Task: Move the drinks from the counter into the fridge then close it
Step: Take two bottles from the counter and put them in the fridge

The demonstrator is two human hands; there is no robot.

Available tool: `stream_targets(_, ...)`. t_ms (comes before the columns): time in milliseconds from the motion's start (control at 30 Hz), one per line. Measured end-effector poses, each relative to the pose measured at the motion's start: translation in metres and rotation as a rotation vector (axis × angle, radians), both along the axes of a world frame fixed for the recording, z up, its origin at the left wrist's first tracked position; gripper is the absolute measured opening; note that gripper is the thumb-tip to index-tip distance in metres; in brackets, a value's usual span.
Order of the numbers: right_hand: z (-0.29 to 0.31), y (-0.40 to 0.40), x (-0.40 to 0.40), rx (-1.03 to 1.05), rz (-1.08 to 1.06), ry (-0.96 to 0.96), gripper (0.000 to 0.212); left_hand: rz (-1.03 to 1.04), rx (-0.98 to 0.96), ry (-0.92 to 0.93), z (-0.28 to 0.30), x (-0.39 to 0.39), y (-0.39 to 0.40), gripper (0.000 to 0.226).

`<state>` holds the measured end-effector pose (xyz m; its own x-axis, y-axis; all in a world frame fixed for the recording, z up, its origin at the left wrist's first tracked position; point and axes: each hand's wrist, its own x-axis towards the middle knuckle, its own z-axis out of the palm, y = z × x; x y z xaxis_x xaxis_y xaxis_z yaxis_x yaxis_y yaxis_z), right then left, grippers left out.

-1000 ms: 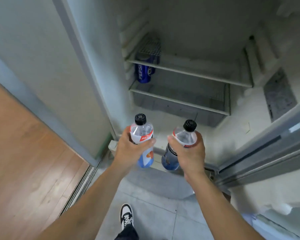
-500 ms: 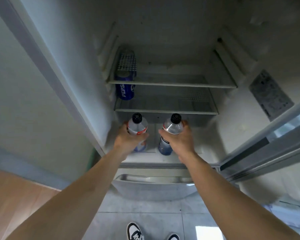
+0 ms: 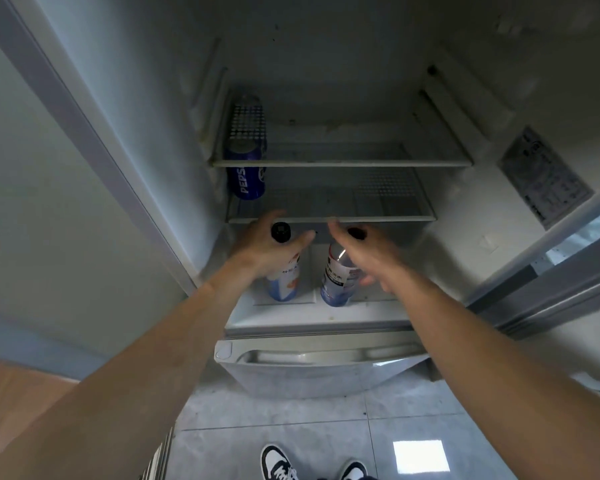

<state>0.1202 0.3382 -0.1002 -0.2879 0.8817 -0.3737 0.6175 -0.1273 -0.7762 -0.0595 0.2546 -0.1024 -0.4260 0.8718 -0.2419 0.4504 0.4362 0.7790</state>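
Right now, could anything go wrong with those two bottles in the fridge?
Maybe. The left hand is open around the left bottle, so pulling back carelessly could knock it over. The right hand is blurred beside the right bottle and might brush it. Both stand near the bottom shelf front edge, so a toppled one could roll out.

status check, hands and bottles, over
Left hand fingers loose around left bottle. Right hand open, off right bottle. Both bottles upright on fridge floor. Door open, nothing blocking.
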Motion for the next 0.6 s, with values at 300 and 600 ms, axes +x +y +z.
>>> stream_targets(300, 0.032, 0.01, 0.016, -0.378, 0.232, -0.366, 0.096, -0.091, -0.325, 0.158, 0.032, 0.001, 0.004, 0.016)
stream_targets(600, 0.013, -0.017, 0.066, -0.453, 0.024, 0.03, 0.035, 0.405, 0.056, -0.35, -0.009, 0.012, -0.073, 0.017)
